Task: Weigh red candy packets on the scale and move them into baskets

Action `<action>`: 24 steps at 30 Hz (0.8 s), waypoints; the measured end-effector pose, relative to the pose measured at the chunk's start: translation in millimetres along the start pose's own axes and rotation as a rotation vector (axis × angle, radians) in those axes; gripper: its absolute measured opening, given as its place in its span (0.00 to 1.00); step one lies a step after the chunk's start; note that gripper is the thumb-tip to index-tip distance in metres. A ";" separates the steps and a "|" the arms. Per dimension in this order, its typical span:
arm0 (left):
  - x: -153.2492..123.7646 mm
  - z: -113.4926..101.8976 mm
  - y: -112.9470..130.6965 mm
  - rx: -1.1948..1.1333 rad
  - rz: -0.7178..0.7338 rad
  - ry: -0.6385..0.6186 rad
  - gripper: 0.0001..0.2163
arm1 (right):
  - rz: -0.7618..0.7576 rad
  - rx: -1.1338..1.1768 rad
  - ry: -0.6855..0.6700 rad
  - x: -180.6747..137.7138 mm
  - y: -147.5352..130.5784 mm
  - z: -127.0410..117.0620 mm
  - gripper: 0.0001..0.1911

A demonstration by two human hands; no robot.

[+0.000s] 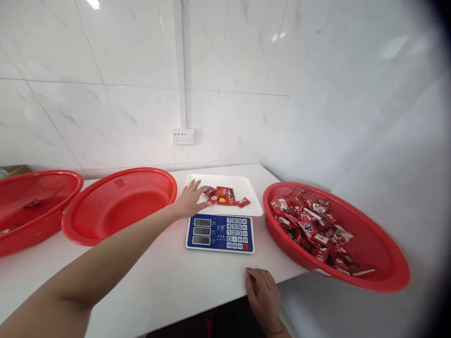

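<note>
My left hand (pixel 192 199) reaches over the left side of the white weighing tray (pixel 246 188), fingers spread, its tips close to several small red packets (pixel 225 195). Whether a fingertip touches the nearest packet I cannot tell. Below the tray is the scale's blue keypad panel (pixel 220 234), with three small displays at its left. At the table's front edge rests my right hand (pixel 262 295), its fingers curled together. Anything inside those fingers is hidden.
On the right, a red basket (pixel 384 249) full of red packets (pixel 313 220) juts past the table edge. A second red basket (pixel 123 206) stands left of the scale. Farther left, another basket (pixel 49 225) holds a few packets. A wall socket (pixel 183 136) sits behind.
</note>
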State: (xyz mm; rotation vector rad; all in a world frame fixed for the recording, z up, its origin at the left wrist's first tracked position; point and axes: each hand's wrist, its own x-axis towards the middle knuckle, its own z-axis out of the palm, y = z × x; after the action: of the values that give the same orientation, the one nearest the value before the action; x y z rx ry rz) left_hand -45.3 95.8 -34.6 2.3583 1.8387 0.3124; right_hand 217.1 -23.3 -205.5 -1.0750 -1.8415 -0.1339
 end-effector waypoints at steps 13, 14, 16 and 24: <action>45.9 2.2 14.4 0.076 0.073 -0.062 0.14 | 0.042 0.003 0.000 -1.3 0.8 2.4 0.06; 40.6 -3.3 10.9 0.089 0.050 -0.048 0.14 | 0.038 0.006 0.005 -1.0 0.9 2.4 0.07; 26.8 -18.2 0.5 0.115 -0.011 -0.019 0.14 | 0.028 0.014 0.014 0.0 0.6 1.8 0.07; -35.3 -78.5 -71.6 0.235 -0.378 0.026 0.20 | 0.033 0.040 0.001 1.3 -0.2 -0.5 0.07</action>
State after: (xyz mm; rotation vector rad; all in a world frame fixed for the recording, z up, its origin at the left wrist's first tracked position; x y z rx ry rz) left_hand -140.1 77.6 22.1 2.0771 2.3925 0.0867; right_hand 217.2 -22.9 -204.1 -1.0765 -1.8173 -0.0773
